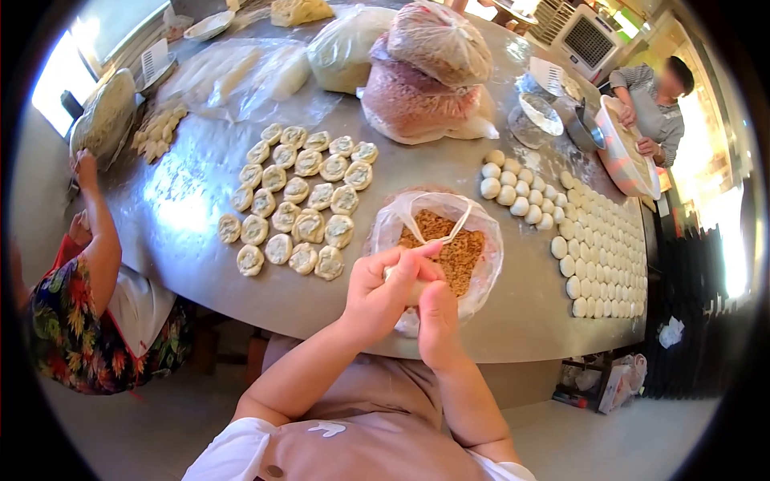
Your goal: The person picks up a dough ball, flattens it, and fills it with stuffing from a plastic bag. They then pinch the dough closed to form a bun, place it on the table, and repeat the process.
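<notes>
Both hands are together over the near edge of the steel table. My left hand (374,290) is closed around a pale piece of dough (412,292), its fingertips pinched at the top. From the other side, my right hand (439,325) cups the same dough with bent fingers, which hide most of it. Just beyond them sits a bowl lined with a clear plastic bag (486,280), holding brown crumbly filling (461,260). Rows of round dough pieces with greenish flecks (308,226) lie to the left. Smooth white dough balls (513,188) are on the right.
Flattened dough rounds (601,256) fill the table's right side. Stacked bags of filling (429,96) and a bag of pale contents (349,48) stand behind. One co-worker in a floral top (76,329) handles a large dough mass (104,116); another person works at a tub (622,148).
</notes>
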Demonstrator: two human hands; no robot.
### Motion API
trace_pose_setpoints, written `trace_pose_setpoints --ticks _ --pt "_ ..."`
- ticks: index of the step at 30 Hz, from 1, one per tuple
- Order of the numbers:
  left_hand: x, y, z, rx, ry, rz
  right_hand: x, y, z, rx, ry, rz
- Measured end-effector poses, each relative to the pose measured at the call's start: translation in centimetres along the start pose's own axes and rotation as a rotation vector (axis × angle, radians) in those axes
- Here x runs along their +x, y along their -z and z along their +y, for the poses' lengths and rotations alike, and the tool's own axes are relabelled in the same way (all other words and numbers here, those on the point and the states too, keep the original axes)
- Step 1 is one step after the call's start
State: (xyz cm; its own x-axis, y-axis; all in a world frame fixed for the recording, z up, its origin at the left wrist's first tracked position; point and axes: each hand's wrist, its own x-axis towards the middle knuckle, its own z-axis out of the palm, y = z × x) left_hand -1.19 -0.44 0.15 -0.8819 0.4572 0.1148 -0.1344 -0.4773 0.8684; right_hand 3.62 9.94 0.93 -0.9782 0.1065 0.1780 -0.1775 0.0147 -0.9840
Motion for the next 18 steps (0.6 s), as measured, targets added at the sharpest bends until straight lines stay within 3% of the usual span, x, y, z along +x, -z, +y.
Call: trace_pose_setpoints --ticks 1,6,9,12,15,18 --pt "0.0 -0.1 -0.2 -0.015 -0.007 0.026 0.1 -0.3 0.3 -0.167 0.081 0.043" --pt "-0.5 -0.9 0.6 -0.293 0.067 -0.053 -0.4 1.0 -1.7 0.088 -0.245 0.005" --pt "-0.4 -0.7 0.0 -0.001 -0.005 0.013 -0.4 1.7 -1.4 0.089 -0.341 -0.146" --pt "0.0 -0.8 -0.7 0.019 -0.057 0.116 -0.1 0.7 -0.7 -0.215 -0.022 -0.041" --pt "0.2 -2.9 0.6 -0.143 -0.004 0.255 -0.4 0.7 -1.2 -0.03 -0.143 0.01" --pt "0.5 -4.6 0.1 -0.174 -0.106 0.299 -0.8 2.5 -1.1 0.136 -0.297 -0.053"
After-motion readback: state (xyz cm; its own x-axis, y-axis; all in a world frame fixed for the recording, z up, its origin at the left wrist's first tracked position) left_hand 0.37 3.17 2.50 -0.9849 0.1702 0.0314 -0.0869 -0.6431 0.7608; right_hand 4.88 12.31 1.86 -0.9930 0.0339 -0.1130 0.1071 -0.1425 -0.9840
